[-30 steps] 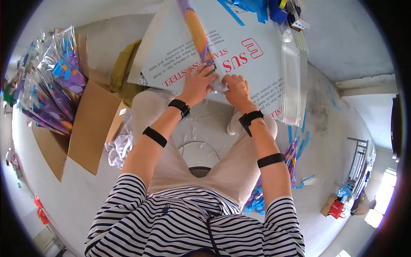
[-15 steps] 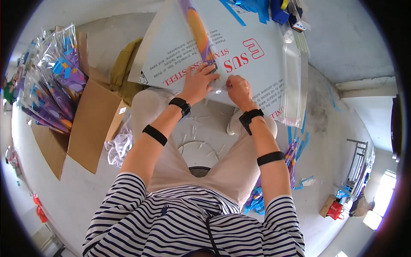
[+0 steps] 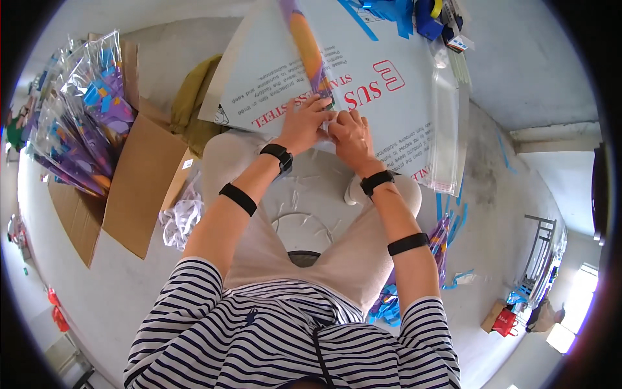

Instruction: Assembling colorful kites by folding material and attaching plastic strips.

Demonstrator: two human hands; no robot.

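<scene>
Fingers (image 3: 315, 107) of the left hand (image 3: 303, 124) are together and pressed down on the lower end of a long colourful packet (image 3: 310, 55), pinning it against a white printed board (image 3: 382, 97). Fingers of the right hand (image 3: 350, 135) are curled and closed on the same lower end of the packet, just beside the left hand; the two hands touch at the fingertips. Whether the right fingertips pinch a flap or only press on it cannot be told.

Both wrists carry black bands, and a second black band sits higher on each forearm. The person wears a striped top and light shorts and sits on a pale stool (image 3: 304, 207), knees apart, with the white board resting across them.

The colourful packet is purple and orange, wrapped in clear film. It lies lengthwise on the board and runs from the hands toward the far edge of the view.

At the person's left, an open cardboard box (image 3: 139, 185) stands on the floor (image 3: 129, 305). It holds a fanned bundle of similar wrapped packets (image 3: 81, 126). Crumpled clear film (image 3: 181, 217) lies between the box and the stool.

At the person's right, a stack of clear sleeves (image 3: 448, 123) lies along the edge of the board. Blue strips (image 3: 389, 10) lie at the far end of the board.
</scene>
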